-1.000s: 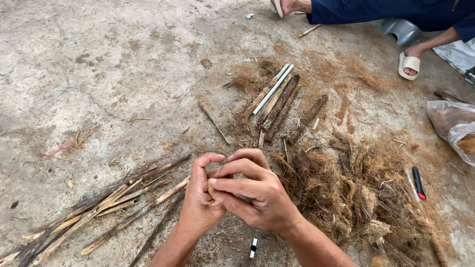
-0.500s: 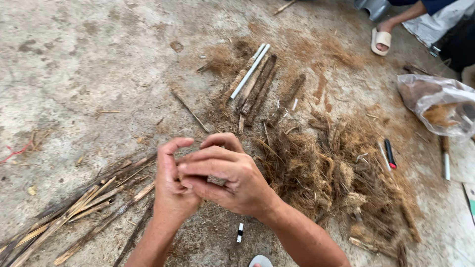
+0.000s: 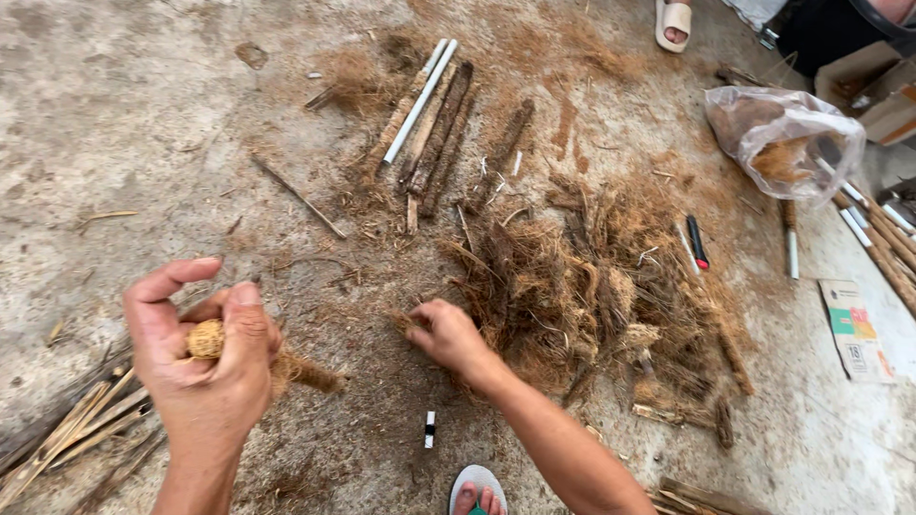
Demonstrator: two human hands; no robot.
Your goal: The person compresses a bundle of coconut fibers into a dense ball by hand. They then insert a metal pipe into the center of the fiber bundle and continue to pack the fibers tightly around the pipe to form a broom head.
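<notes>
Left hand (image 3: 205,367): fingers curled tight round a little brown fibre bundle (image 3: 286,367), tail poking out past the thumb, kept up off the dirt. Right hand (image 3: 448,334): fingertips pinched on loose strands beside the big fibre heap (image 3: 582,286), grabbing more.
</notes>
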